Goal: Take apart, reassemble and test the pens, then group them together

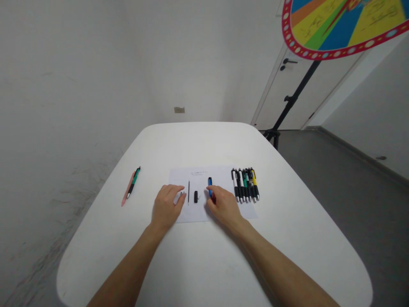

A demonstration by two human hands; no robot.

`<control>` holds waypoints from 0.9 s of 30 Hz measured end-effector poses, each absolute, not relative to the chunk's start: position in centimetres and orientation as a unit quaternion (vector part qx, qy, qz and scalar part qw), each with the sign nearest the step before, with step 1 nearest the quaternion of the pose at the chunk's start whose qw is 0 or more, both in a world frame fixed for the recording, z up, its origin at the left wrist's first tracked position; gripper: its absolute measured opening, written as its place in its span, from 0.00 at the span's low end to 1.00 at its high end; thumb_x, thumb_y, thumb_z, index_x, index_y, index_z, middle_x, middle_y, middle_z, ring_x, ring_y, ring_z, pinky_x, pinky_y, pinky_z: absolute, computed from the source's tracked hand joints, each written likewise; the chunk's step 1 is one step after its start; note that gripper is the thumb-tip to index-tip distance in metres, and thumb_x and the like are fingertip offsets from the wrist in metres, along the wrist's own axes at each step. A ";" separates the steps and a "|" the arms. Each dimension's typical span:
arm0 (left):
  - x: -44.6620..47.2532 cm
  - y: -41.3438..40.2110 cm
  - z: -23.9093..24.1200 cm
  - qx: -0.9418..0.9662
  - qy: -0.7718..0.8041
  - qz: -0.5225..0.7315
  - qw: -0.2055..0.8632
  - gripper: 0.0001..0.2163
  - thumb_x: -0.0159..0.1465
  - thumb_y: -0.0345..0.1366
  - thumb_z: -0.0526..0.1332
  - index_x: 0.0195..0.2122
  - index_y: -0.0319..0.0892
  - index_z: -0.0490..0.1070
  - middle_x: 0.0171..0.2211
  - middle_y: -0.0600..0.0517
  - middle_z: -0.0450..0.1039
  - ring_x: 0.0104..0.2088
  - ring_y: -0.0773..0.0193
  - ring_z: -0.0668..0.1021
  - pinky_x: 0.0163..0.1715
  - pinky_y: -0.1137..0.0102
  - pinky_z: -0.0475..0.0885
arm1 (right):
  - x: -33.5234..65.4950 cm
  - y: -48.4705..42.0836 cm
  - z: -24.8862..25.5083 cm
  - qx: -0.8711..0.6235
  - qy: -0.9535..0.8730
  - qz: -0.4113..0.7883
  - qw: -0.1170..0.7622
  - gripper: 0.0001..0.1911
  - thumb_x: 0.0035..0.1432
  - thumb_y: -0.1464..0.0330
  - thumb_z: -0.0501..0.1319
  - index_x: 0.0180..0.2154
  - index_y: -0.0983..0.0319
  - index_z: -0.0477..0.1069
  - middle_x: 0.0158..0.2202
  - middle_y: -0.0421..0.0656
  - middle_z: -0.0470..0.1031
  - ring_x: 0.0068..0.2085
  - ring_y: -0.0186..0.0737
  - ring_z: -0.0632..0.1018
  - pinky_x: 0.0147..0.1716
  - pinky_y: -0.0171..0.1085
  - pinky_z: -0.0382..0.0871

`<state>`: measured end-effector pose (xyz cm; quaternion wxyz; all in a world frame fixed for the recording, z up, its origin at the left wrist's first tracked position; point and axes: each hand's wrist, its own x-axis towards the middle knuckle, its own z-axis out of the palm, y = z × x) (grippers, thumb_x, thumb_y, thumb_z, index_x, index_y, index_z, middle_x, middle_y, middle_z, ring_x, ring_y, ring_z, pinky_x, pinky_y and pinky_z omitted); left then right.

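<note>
A white sheet of paper (pixel 198 175) lies on the white table (pixel 287 238). On it rest a thin dark refill (pixel 188 192), a small black pen part (pixel 195 196) and a blue pen barrel (pixel 210 186). My left hand (pixel 166 207) lies on the paper's left part, fingers curled around a tiny piece by the refill. My right hand (pixel 223 207) rests on the paper, fingertips pinched at the lower end of the blue barrel. A row of several pens (pixel 245 184) lies just right of my right hand.
Two pens, one green and one pink (pixel 131 186), lie at the table's left side. A colourful prize wheel (pixel 341 25) on a black stand (pixel 289 102) is behind the table at the right, before a door (pixel 297 94).
</note>
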<state>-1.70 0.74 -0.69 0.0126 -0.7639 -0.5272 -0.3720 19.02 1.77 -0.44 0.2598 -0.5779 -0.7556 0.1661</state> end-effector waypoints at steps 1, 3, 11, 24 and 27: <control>-1.8 0.8 -0.7 -0.758 -0.533 -0.376 0.012 0.06 0.66 0.33 0.58 0.42 0.42 0.73 0.37 0.48 0.77 0.40 0.57 0.76 0.43 0.61 0.72 | 19.0 1.8 -0.4 -0.579 -0.754 0.166 0.260 0.19 0.52 0.75 0.55 0.46 0.62 0.74 0.38 0.49 0.79 0.36 0.44 0.75 0.37 0.39 0.64; -1.9 0.8 -0.7 -0.748 -0.544 -0.380 0.013 0.07 0.65 0.34 0.58 0.42 0.42 0.73 0.37 0.48 0.77 0.40 0.57 0.76 0.43 0.61 0.72 | 19.0 1.8 -0.4 -0.583 -0.750 0.170 0.263 0.18 0.52 0.75 0.55 0.46 0.62 0.73 0.36 0.48 0.78 0.35 0.43 0.75 0.36 0.39 0.64; -3.1 1.4 -0.4 -0.714 -0.579 -0.393 0.019 0.08 0.65 0.35 0.57 0.42 0.42 0.72 0.36 0.48 0.76 0.39 0.57 0.76 0.42 0.61 0.72 | 19.1 1.8 -0.3 -0.587 -0.738 0.180 0.280 0.17 0.54 0.74 0.55 0.44 0.61 0.74 0.33 0.45 0.78 0.31 0.41 0.73 0.34 0.37 0.62; -3.8 1.4 -0.4 -0.695 -0.592 -0.408 0.022 0.07 0.65 0.36 0.57 0.38 0.42 0.72 0.34 0.49 0.76 0.38 0.57 0.76 0.42 0.62 0.71 | 20.2 2.4 0.4 -0.652 -0.675 0.155 0.307 0.14 0.56 0.70 0.52 0.40 0.62 0.74 0.24 0.42 0.76 0.27 0.42 0.74 0.30 0.37 0.59; -3.8 1.3 -0.4 -0.693 -0.592 -0.410 0.027 0.06 0.65 0.35 0.57 0.38 0.42 0.72 0.34 0.49 0.76 0.37 0.58 0.76 0.41 0.62 0.71 | 20.3 2.5 0.4 -0.660 -0.677 0.148 0.291 0.13 0.57 0.70 0.52 0.38 0.62 0.74 0.25 0.43 0.77 0.28 0.42 0.74 0.30 0.37 0.58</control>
